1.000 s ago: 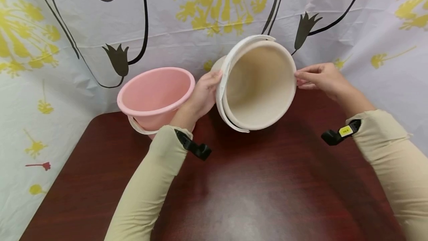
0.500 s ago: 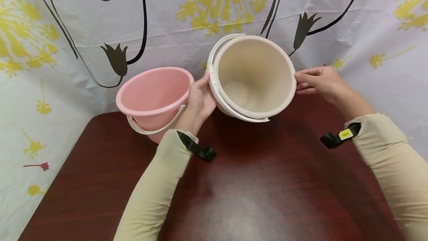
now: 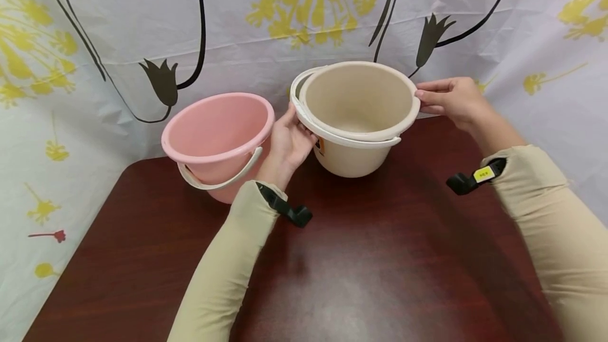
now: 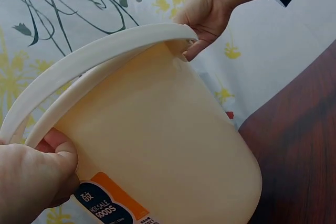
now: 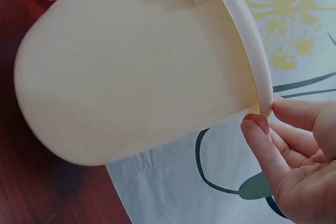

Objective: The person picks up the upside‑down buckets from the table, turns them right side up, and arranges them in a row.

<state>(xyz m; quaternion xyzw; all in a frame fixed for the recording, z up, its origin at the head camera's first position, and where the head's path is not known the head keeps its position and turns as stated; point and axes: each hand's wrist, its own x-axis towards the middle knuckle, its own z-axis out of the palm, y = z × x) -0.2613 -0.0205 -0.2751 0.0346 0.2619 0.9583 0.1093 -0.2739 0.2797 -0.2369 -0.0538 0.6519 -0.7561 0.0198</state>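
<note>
A cream bucket (image 3: 353,161) with a white handle (image 3: 347,141) stands nearly upright at the back of the table; whether its base touches the wood I cannot tell. My left hand (image 3: 288,144) holds it at the left, fingers curled under the rim in the left wrist view. An orange and dark blue label (image 4: 107,203) shows just below those fingers. On the opposite side, my right hand (image 3: 453,103) pinches the rim between thumb and fingers, as the right wrist view (image 5: 299,150) also shows. The bucket's handle hangs low along the near side of the rim.
A pink bucket (image 3: 214,159) with its pale handle (image 3: 228,182) down stands close to my left forearm. The dark red-brown table (image 3: 370,268) stretches toward me. A white flower-printed cloth (image 3: 304,25) hangs right behind both buckets.
The cream bucket has tipped back from lying with its mouth toward me to nearly upright. My left hand's fingers have shifted under the rim; the right hand has risen slightly with it.
</note>
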